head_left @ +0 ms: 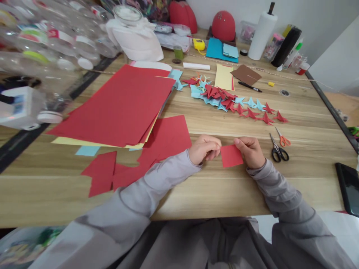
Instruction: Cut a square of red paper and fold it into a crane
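Red paper square (231, 158) is what I have between my two hands, over the near part of the desk (218, 198) straight in front of me; I can't tell whether its lower edge touches the wood. My left hand (202, 150) is closed, fingertips pinched together at the upper left corner, and my right hand (254, 152) grips the upper right corner, thumb on top and fingers curled under. To handle this well, I judge that both pinches should be light and right at the corners, with an even, gentle pull, so the sheet is taut but neither creases nor tears. The near edge hangs free, so wrists held level would stop it from twisting. The larger red sheets (174, 136) lie to my left, the black-handled scissors (276, 153) and orange-handled scissors (284, 141) to my right, and the folded paper shapes (213, 92) beyond my hands, so there is room here for small, slow finger movements.
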`<state>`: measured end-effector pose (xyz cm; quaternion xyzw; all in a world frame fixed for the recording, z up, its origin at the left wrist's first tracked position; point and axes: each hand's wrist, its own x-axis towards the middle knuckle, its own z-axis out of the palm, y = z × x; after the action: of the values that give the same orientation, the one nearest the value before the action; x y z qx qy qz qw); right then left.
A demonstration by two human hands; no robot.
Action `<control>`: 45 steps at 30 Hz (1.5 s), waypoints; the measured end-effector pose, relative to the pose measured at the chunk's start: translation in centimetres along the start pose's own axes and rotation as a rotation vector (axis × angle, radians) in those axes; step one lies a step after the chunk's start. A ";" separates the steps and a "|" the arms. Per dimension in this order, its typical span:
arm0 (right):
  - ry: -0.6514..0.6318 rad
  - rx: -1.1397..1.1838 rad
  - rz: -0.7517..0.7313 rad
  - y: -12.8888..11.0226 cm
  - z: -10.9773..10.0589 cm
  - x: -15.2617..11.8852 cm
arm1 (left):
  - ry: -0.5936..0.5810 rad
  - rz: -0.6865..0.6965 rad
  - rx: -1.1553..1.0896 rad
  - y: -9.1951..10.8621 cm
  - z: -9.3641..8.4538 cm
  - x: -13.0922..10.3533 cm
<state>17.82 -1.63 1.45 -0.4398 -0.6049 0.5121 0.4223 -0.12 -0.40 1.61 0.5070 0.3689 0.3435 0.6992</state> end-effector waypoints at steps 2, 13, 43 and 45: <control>0.034 -0.029 -0.022 0.0 0.1 0.0 | 0.036 0.046 -0.016 -0.2 0.0 0.0; -0.093 -0.028 0.010 0.1 0.8 -0.1 | 0.140 0.212 0.275 -0.2 0.5 0.2; -0.170 0.093 0.213 0.3 0.7 -0.1 | 0.306 0.147 0.091 -0.7 0.9 0.5; -0.172 0.110 0.212 0.4 0.7 -0.2 | 0.306 0.134 0.062 -0.8 1.0 0.5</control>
<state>17.18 -1.96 0.97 -0.4320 -0.5602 0.6218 0.3360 1.07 -0.60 1.00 0.4936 0.4467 0.4511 0.5944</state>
